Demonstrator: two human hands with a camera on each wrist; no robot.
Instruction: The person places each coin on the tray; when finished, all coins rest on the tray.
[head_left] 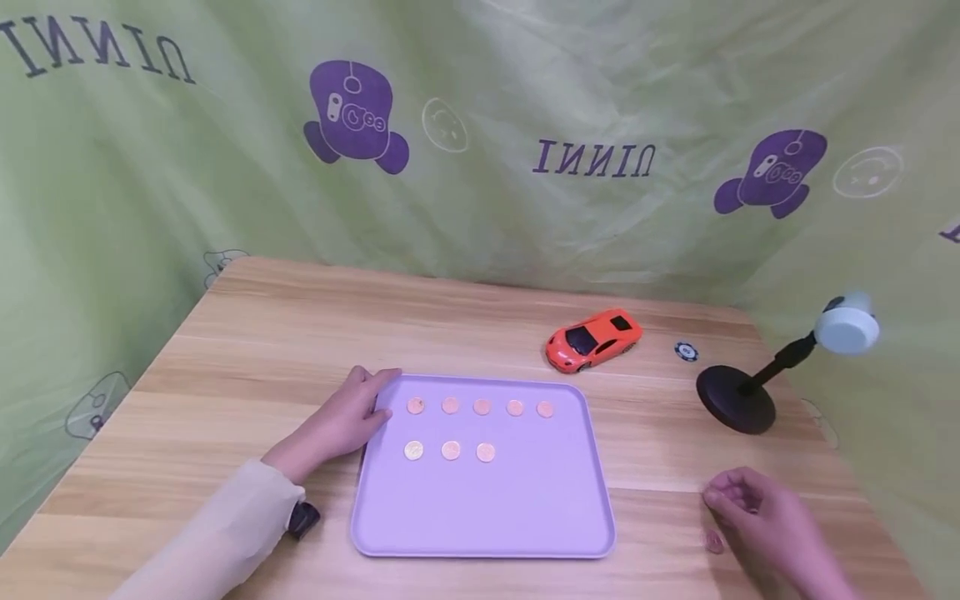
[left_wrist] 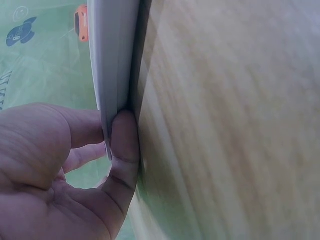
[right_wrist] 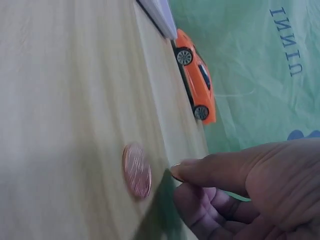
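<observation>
A lilac tray (head_left: pixel 480 508) lies on the wooden table, bearing two rows of coins. Several copper coins (head_left: pixel 482 407) form the far row; the nearer row has three, the leftmost coin (head_left: pixel 413 450) yellower than the others. My left hand (head_left: pixel 348 417) grips the tray's far left corner, thumb and fingers on either side of the rim, as the left wrist view shows. To the right of the tray, my right hand (head_left: pixel 765 517) hovers low over the table with fingers loosely curled. A copper coin (right_wrist: pixel 137 171) lies just beside its fingertips, apart from them.
Behind the tray is an orange toy car (head_left: pixel 595 340), with a dark poker chip (head_left: pixel 686 351) to its right. A small lamp on a black base (head_left: pixel 737 400) stands at the right edge. Green printed cloth (head_left: pixel 480 225) hangs behind the table.
</observation>
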